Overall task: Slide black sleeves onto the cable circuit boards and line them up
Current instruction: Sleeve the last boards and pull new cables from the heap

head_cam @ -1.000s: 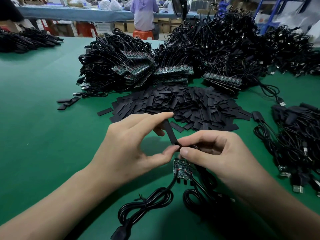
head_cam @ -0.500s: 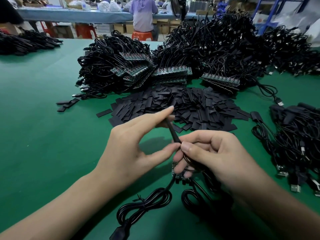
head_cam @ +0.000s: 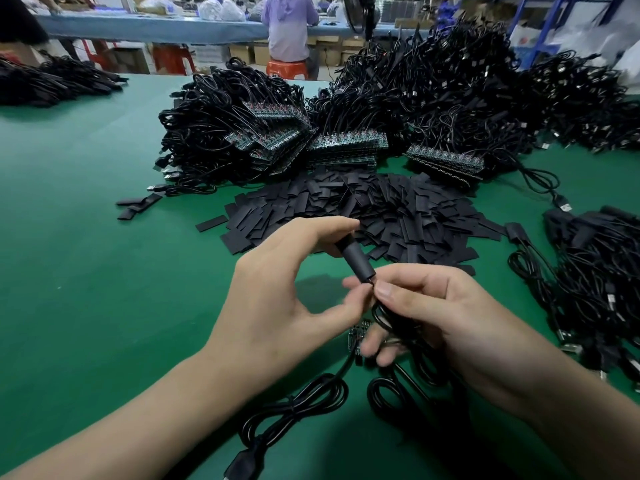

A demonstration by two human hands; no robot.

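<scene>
My left hand [head_cam: 277, 292] pinches a black sleeve [head_cam: 356, 259] between index fingertip and thumb, holding it tilted above the green table. My right hand [head_cam: 446, 317] grips a black cable [head_cam: 388, 317] just below the sleeve's lower end, thumb against it. A small circuit board [head_cam: 356, 336] hangs under my right fingers, mostly hidden by them. The cable's loops [head_cam: 304, 400] trail toward me, ending in a plug [head_cam: 242, 465]. A heap of loose black sleeves [head_cam: 381, 213] lies just beyond my hands.
Stacks of cables with bare circuit boards [head_cam: 346, 147] pile up behind the sleeves. A bundle of cables [head_cam: 595, 271] lies at the right, another [head_cam: 52, 83] at the far left. A person sits at a far bench [head_cam: 289, 26].
My right hand has slid up the cable toward the sleeve, covering the circuit board that showed below it. The sleeve's lower end now looks rounded open rather than flat.
</scene>
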